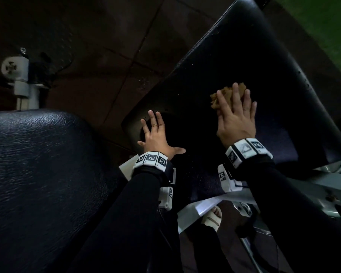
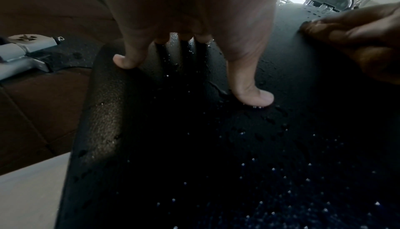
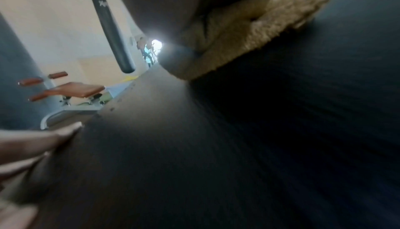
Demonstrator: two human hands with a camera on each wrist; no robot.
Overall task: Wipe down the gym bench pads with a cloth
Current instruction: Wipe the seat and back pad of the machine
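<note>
Mid-pad, my right hand [image 1: 237, 119] presses flat, fingers straight, on the tan cloth [image 1: 227, 93]. My left hand [image 1: 158, 137] is spread, bracing the bench pad's [image 1: 274, 79] left edge. Droplets [image 2: 273, 169] there remain; I'd judge it about halfway.

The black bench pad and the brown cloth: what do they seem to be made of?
The bench pad looks like vinyl or faux leather: black, with a fine grain and a slight sheen, and droplets bead on it. The cloth looks like terry or microfibre: tan, matte, with a fuzzy pile at its edge.
</note>
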